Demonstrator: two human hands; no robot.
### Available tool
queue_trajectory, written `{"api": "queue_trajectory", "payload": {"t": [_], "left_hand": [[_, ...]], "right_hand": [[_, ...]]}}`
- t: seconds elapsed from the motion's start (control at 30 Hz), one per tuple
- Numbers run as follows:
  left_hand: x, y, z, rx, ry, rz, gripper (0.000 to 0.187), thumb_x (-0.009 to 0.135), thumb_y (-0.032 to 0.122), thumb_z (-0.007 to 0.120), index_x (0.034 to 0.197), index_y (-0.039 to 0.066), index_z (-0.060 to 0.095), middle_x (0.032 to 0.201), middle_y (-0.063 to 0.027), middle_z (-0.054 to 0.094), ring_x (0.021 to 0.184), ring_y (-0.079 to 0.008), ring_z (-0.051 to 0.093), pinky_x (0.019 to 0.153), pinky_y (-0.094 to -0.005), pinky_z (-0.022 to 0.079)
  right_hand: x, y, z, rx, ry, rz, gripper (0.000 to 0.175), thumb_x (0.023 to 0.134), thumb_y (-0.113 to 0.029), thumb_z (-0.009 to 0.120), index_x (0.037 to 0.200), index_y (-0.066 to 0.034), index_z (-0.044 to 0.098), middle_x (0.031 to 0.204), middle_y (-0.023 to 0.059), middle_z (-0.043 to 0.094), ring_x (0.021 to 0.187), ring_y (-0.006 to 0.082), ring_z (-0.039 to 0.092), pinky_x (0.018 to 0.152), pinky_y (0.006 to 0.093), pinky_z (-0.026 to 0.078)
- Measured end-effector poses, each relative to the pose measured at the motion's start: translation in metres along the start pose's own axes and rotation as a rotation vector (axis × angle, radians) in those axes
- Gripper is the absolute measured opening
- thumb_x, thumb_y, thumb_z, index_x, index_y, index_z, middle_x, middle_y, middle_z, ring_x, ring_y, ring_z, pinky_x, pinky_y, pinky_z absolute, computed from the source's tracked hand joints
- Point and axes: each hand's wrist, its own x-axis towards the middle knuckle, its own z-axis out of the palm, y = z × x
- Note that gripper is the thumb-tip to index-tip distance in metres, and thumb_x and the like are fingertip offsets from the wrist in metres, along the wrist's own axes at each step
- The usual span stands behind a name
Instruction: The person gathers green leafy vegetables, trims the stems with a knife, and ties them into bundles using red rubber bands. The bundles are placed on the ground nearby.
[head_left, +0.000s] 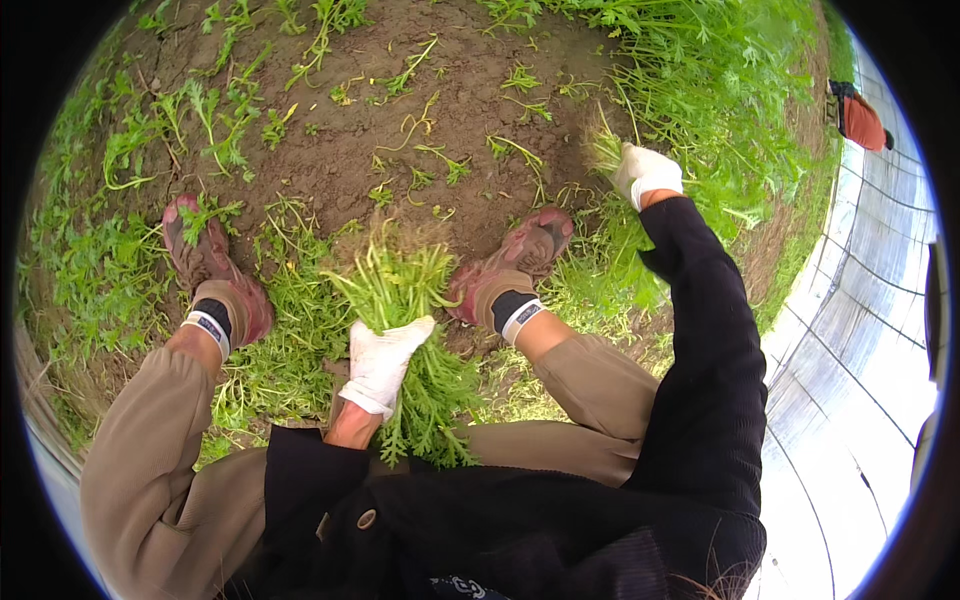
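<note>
My left hand (386, 364), in a white glove, is closed around a thick bundle of leafy green plants (394, 289). Their pale stems and brown roots point away from me, and the feathery leaves hang down beside my wrist. My right hand (646, 172), also gloved in white, is stretched out to the right, closed on a smaller bunch of the same greens (606, 150). Thin roots stick out of that bunch on its left side, and leaves lie below the hand. The fingers of both hands are partly hidden by the gloves' angle.
Dense standing greens (705, 97) grow at the upper right. Loose plants lie on bare brown soil (322, 142) and around my two reddish shoes (532, 240). A translucent plastic sheet wall (847, 315) runs along the right, with another person (862, 124) bending near it.
</note>
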Motion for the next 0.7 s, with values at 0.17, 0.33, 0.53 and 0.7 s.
{"api": "queue_trajectory", "payload": {"t": [0.17, 0.33, 0.53, 0.7], "left_hand": [[0.007, 0.000, -0.003, 0.016, 0.082, -0.024, 0.031, 0.080, 0.005, 0.077, 0.106, -0.005, 0.066, 0.096, -0.0108, 0.072, 0.082, -0.0150, 0.069, 0.079, -0.0285, 0.055], [0.013, -0.005, -0.006, 0.077, 0.078, -0.043, 0.031, 0.080, 0.005, 0.077, 0.106, -0.005, 0.065, 0.098, -0.0123, 0.072, 0.085, -0.0165, 0.070, 0.079, -0.0285, 0.055], [0.014, -0.004, -0.005, 0.072, 0.067, -0.055, 0.032, 0.080, 0.004, 0.077, 0.108, -0.007, 0.064, 0.096, -0.0140, 0.072, 0.086, -0.0186, 0.071, 0.081, -0.0297, 0.056], [0.010, -0.004, -0.001, 0.041, 0.053, -0.004, 0.030, 0.080, 0.005, 0.077, 0.106, -0.005, 0.066, 0.096, -0.0117, 0.072, 0.083, -0.0155, 0.070, 0.077, -0.0286, 0.055]], "right_hand": [[0.060, 0.040, 0.056, 0.032, 0.044, 0.019, 0.038, 0.087, -0.012, 0.054, 0.124, -0.0053, 0.060, 0.132, 0.0228, 0.056, 0.113, 0.0358, 0.061, 0.095, 0.0417, 0.050], [0.094, 0.067, 0.094, 0.739, -0.345, 0.366, 0.059, 0.093, -0.028, 0.058, 0.142, -0.0002, 0.041, 0.138, 0.0226, 0.052, 0.128, 0.0312, 0.052, 0.106, 0.0352, 0.041], [0.071, 0.051, 0.090, 0.362, -0.171, 0.171, 0.096, 0.069, -0.060, 0.079, 0.128, 0.0103, 0.054, 0.128, 0.0283, 0.059, 0.122, 0.0368, 0.057, 0.103, 0.0397, 0.043], [0.086, 0.042, 0.111, 0.057, -0.176, -0.012, 0.038, 0.082, -0.032, 0.072, 0.100, 0.0011, 0.071, 0.100, 0.0186, 0.071, 0.097, 0.0332, 0.068, 0.083, 0.0350, 0.052]]}}
